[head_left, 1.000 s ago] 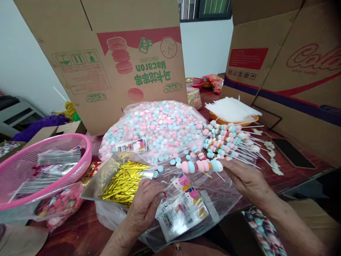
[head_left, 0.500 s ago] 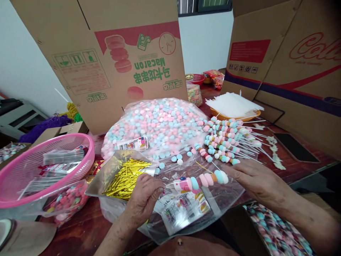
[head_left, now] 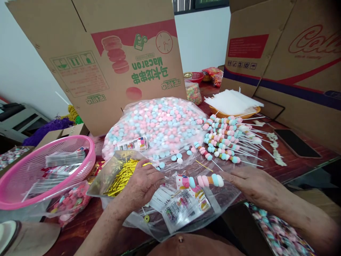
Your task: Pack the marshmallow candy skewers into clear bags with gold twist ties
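Observation:
A candy skewer (head_left: 204,181) of pink, blue, white and orange pieces lies level in front of me. Its left part is inside a clear sleeve with a pink printed patch (head_left: 183,182). My right hand (head_left: 249,181) is closed at the skewer's right end; the stick is hidden by the fingers. My left hand (head_left: 144,183) has curled fingers just left of the sleeve, beside the gold twist ties (head_left: 122,179). Its fingertips are hidden, so what they grip cannot be made out. Below the skewer lie printed clear sleeves (head_left: 183,209) on a plastic sheet (head_left: 221,199).
Behind is a big bag of pastel candies (head_left: 160,121). Finished-looking skewers (head_left: 223,138) are piled right, near white sticks (head_left: 231,101) and a phone (head_left: 297,143). A pink basket (head_left: 90,149) stands left; cardboard boxes (head_left: 112,103) rise behind.
My left hand has turned palm-down and shifted up over the edge of the twist ties. The skewer and my right hand have moved slightly left. The view has shifted a little.

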Demonstrator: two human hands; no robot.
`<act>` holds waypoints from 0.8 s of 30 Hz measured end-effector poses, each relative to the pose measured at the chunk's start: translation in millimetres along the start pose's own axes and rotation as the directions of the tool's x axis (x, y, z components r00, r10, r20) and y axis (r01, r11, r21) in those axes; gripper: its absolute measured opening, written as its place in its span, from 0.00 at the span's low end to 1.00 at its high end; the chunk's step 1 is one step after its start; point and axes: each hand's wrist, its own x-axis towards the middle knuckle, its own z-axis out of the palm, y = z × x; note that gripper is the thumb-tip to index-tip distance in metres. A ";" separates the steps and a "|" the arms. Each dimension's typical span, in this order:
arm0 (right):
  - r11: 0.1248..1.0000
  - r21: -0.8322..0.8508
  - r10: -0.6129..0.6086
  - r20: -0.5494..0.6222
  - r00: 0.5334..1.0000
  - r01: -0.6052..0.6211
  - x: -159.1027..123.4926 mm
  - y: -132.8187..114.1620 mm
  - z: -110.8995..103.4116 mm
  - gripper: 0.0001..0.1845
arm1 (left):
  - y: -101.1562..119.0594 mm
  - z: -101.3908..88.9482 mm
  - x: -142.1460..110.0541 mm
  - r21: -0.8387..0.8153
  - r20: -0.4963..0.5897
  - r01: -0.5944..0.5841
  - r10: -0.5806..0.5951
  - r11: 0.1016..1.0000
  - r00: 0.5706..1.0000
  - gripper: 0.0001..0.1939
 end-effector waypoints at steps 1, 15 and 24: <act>0.998 0.056 -0.018 0.007 1.000 0.018 -0.5 -0.6 1.4 0.24 | 0.4 -0.9 1.8 -0.009 0.021 -0.007 0.007 1.000 1.000 0.09; 0.965 0.248 0.098 -0.038 0.994 -0.086 -21.0 -2.2 24.5 0.25 | -4.6 -6.2 12.6 0.019 0.075 0.010 -0.011 1.000 0.997 0.12; 0.956 0.253 0.207 -0.215 0.954 -0.151 -22.4 -12.5 22.4 0.24 | -3.4 -2.9 6.3 -0.016 -0.085 -0.047 0.045 0.999 0.995 0.08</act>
